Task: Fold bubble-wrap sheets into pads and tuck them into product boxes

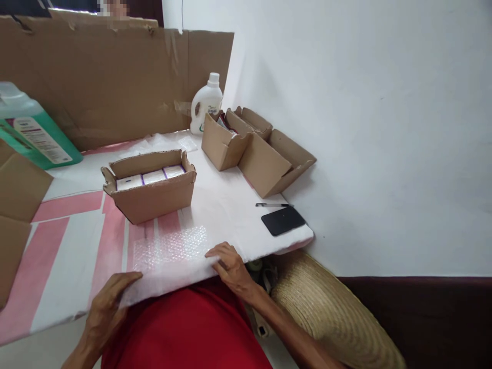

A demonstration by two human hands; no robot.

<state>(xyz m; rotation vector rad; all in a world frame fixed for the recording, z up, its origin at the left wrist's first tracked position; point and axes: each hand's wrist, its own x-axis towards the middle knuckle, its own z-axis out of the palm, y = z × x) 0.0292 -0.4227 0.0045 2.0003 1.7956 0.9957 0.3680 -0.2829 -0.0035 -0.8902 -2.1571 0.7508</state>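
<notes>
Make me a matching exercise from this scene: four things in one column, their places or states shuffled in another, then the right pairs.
Things
1. Clear plastic bubble-wrap sheet
2. Flat black phone
3. White plastic bottle with a handle
4. Open brown cardboard box at mid-table

Places or states
A. Upright before the tall brown cardboard panel
B. Holds white packs edged in purple
C. Between the left hand and right hand
D. Beside the slim pen

Pairs: 1-C, 2-D, 3-A, 4-B
</notes>
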